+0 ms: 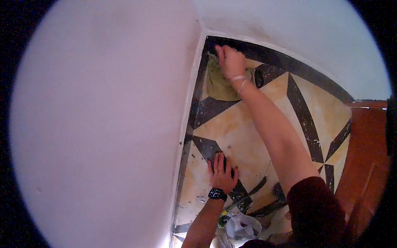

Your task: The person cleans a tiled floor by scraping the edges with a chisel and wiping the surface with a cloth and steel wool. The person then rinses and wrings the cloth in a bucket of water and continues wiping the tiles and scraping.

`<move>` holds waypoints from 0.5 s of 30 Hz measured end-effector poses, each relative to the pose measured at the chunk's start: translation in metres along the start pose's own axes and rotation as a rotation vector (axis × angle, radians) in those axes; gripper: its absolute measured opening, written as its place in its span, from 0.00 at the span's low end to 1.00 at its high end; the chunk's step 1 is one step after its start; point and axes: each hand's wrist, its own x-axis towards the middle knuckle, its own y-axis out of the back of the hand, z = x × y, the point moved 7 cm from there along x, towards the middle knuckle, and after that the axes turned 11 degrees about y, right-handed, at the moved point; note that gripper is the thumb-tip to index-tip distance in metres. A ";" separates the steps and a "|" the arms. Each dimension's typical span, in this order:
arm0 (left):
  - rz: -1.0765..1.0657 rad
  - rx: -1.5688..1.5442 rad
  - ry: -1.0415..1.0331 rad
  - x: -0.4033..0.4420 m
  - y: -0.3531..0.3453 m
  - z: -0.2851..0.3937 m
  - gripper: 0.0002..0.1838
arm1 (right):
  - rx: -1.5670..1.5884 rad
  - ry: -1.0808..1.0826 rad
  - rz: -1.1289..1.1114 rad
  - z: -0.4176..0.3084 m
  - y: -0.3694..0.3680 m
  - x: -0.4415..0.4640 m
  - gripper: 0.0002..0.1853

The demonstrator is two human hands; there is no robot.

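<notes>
My right hand (232,64), with pale bands at its wrist, reaches into the far corner where the walls meet the floor. Its fingers are closed, and anything inside them is hidden. Under and beside it lies an olive-green piece (223,86), flat and cloth-like, partly covered by the hand; its exact kind is unclear. A small dark oval object (259,78) sits at its right side. Nearer to me, my left hand (223,177) rests palm down on the patterned tile floor (244,128), fingers spread, with a black watch (217,194) on the wrist.
A pale wall (103,124) rises along the left, and another wall (297,33) closes off the far side. Crumbs and grey debris (202,199) dot the floor near the left hand. Below are a whitish plastic bag (243,226) and, at right, a reddish-brown door (364,157).
</notes>
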 end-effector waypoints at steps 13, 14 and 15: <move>-0.052 0.109 -0.011 0.002 -0.004 0.006 0.23 | 0.188 0.451 -0.589 -0.044 -0.023 -0.092 0.21; -0.067 0.121 -0.005 0.001 -0.004 0.006 0.24 | 0.286 0.568 -0.611 -0.058 -0.009 -0.123 0.21; -0.052 0.124 -0.013 0.001 -0.004 0.008 0.24 | 0.441 0.505 -0.698 -0.065 0.000 -0.136 0.21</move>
